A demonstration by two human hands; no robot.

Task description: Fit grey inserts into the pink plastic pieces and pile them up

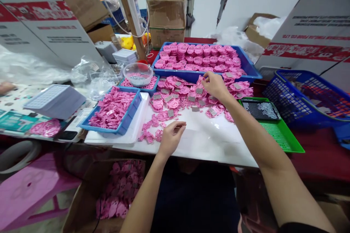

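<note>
My right hand point(215, 86) reaches to the back of the white work surface point(202, 136), with its fingers bent together on a pink plastic part point(200, 90) at the pile's edge. The exact grip is partly hidden. Nearer to me, my left hand point(171, 139) hovers over the front of the surface, thumb and fingers drawn into a pinch; anything between them is too small to make out. Pink parts with grey square plates point(171, 102) lie heaped beyond both hands. Small loose pink pieces point(149, 131) are scattered left of my left hand.
Behind the heap stands a blue tray point(191, 77) of stacked pink parts. To the left are a blue bin point(128, 118) of pink pieces and a clear bowl point(138, 76) of small metal bits. A green tray point(287, 140) and blue basket point(290, 98) stand right. An electric screwdriver point(222, 5) hangs above.
</note>
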